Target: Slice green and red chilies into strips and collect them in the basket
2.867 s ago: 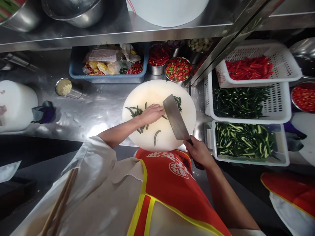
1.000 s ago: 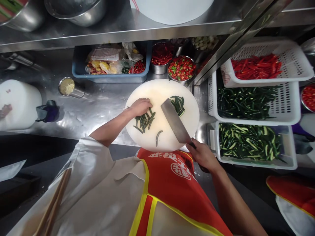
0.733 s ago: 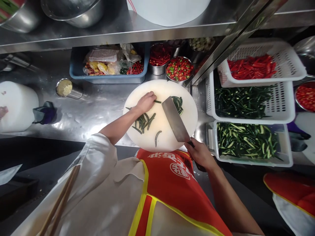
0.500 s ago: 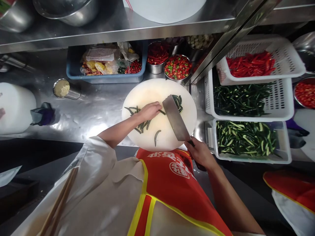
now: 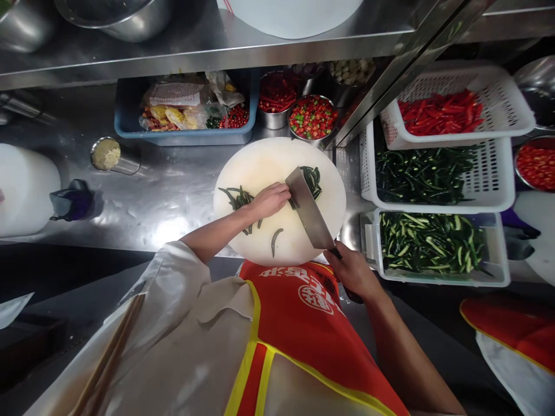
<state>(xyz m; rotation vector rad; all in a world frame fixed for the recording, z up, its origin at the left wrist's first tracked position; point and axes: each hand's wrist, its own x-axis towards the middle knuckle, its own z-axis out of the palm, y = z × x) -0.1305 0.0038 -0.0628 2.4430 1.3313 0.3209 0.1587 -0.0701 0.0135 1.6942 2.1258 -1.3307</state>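
Observation:
My right hand (image 5: 353, 268) grips the black handle of a cleaver (image 5: 309, 211), its broad blade slanting up and left over a round white cutting board (image 5: 255, 156). Against the blade's left side, my left hand (image 5: 272, 199) has its fingers bent together on a green chili (image 5: 292, 204), which is mostly covered. To the left of that hand lies a loose pile of whole green chilies (image 5: 236, 198), partly under the wrist. Right of the blade tip sits a heap of cut green chilies (image 5: 314, 180). One curved chili (image 5: 276, 241) lies alone near the board's front.
Behind the board stand a blue tub (image 5: 186, 137) of bagged ingredients and a steel bowl of chopped chilies (image 5: 313, 118). At right are stacked white baskets (image 5: 442, 208) and a clear bin (image 5: 498, 248) of sliced green chilies. A steel shelf (image 5: 208, 60) overhangs the back.
My left hand has shifted slightly right, closer to the blade, covering more of the chili. The cleaver stays almost in the same place.

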